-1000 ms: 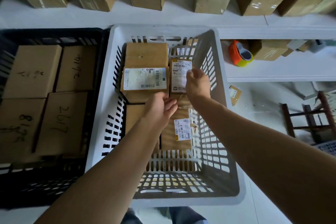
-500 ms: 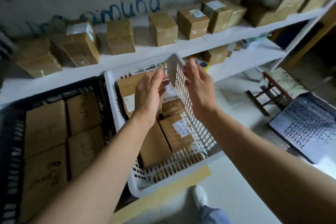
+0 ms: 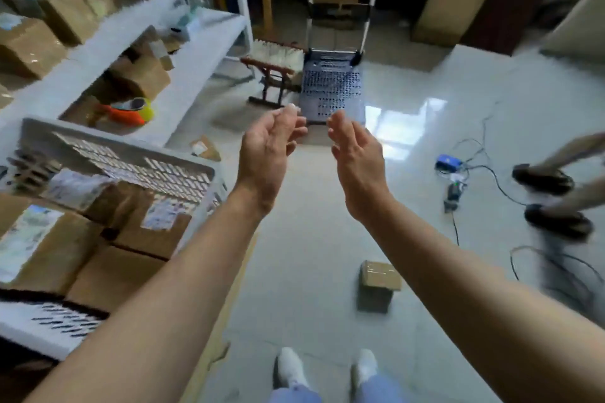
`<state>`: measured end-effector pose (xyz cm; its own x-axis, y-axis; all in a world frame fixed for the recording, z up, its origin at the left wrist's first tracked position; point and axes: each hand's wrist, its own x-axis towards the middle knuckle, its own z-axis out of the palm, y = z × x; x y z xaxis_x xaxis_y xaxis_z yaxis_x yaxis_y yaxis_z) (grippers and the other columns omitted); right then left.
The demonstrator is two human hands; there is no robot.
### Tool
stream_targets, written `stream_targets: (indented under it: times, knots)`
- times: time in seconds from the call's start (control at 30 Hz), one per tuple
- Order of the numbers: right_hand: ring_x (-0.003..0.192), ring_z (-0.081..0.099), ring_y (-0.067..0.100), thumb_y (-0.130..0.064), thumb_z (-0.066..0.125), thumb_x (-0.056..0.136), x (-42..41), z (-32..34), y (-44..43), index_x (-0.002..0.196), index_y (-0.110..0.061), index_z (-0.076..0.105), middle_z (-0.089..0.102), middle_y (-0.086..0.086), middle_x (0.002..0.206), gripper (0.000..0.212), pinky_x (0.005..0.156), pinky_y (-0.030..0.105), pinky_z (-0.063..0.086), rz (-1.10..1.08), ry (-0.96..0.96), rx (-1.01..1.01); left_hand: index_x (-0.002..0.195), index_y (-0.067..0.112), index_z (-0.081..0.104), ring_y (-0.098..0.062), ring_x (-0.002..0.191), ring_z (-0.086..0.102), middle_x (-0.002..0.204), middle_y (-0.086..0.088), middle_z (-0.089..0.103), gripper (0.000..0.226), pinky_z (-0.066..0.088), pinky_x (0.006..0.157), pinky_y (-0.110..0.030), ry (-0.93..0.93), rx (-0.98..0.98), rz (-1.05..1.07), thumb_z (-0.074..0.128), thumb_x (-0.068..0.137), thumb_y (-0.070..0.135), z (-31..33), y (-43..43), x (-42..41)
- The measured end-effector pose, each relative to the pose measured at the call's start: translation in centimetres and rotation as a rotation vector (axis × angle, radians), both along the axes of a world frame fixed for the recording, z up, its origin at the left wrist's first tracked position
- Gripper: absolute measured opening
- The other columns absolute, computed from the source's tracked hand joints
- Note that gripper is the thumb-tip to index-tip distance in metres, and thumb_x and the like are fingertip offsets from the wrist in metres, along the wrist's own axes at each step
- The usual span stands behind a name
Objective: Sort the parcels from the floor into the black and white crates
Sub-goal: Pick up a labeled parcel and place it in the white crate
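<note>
My left hand (image 3: 266, 154) and my right hand (image 3: 358, 157) hang in the air over the floor, palms facing each other, fingers relaxed, holding nothing. The white crate (image 3: 131, 160) sits at the left with several labelled cardboard parcels (image 3: 150, 226) inside. One small taped cardboard parcel (image 3: 378, 285) stands on the pale floor, below and just right of my right forearm. The black crate is out of view apart from a dark strip at the lower left.
White shelves (image 3: 183, 52) with boxes and an orange-yellow tape dispenser (image 3: 129, 109) run along the left. A hand trolley (image 3: 332, 88) and a small wooden stool (image 3: 275, 75) stand ahead. Cables and a blue device (image 3: 448, 162) lie at right, beside another person's feet (image 3: 553, 199).
My hands left the parcels in the white crate and came up empty. The view swung right, from the crates to the open floor and the lone parcel.
</note>
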<state>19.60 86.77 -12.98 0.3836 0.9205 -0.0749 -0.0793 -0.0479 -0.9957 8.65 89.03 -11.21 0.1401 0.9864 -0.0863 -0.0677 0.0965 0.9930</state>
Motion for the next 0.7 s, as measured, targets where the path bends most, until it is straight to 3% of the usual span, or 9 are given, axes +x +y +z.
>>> stream_targets:
  times: [0.17, 0.33, 0.47, 0.7]
  knots:
    - [0.109, 0.057, 0.009, -0.041, 0.046, 0.097, 12.0, -7.7, -6.2, 0.121, -0.015, 0.058, 0.061, -0.008, 0.107, 0.038, 0.093, 0.023, 0.043, -0.230, -0.037, -0.196, 0.097, 0.019, 0.059, -0.019, 0.105, 0.062, 0.103, -0.002, 0.064, 0.024, 0.047, 0.094, -0.031, 0.070, -0.150, -0.210, 0.042, 0.100, 0.036, -7.3, -3.2, 11.2]
    - [0.093, 0.055, 0.008, -0.039, 0.050, 0.096, 21.0, -20.1, -10.3, 0.091, -0.020, 0.059, 0.059, -0.012, 0.085, 0.021, 0.072, 0.016, 0.041, -0.307, -0.066, -0.416, 0.087, 0.021, 0.059, -0.017, 0.094, 0.063, 0.096, -0.001, 0.063, 0.026, 0.046, 0.087, -0.034, 0.212, -0.385, -0.284, 0.046, 0.098, 0.040, -21.8, -5.3, 19.5]
    - [0.097, 0.054, 0.004, -0.036, 0.051, 0.097, 25.5, -32.6, -11.5, 0.114, -0.011, 0.063, 0.059, -0.013, 0.095, 0.033, 0.071, 0.006, 0.038, -0.265, -0.121, -0.539, 0.085, 0.020, 0.057, -0.018, 0.090, 0.061, 0.097, -0.003, 0.061, 0.027, 0.044, 0.084, -0.033, 0.328, -0.536, -0.294, 0.045, 0.097, 0.042, -35.6, -5.6, 23.6]
    - [0.110, 0.053, 0.011, -0.047, 0.048, 0.095, 28.7, -55.5, -12.4, 0.127, -0.009, 0.056, 0.060, 0.000, 0.125, 0.051, 0.094, 0.025, 0.040, -0.194, -0.159, -0.733, 0.088, 0.015, 0.046, -0.019, 0.079, 0.043, 0.086, -0.007, 0.043, 0.022, 0.034, 0.071, -0.032, 0.551, -0.665, -0.284, 0.046, 0.092, 0.036, -57.6, -6.7, 26.7]
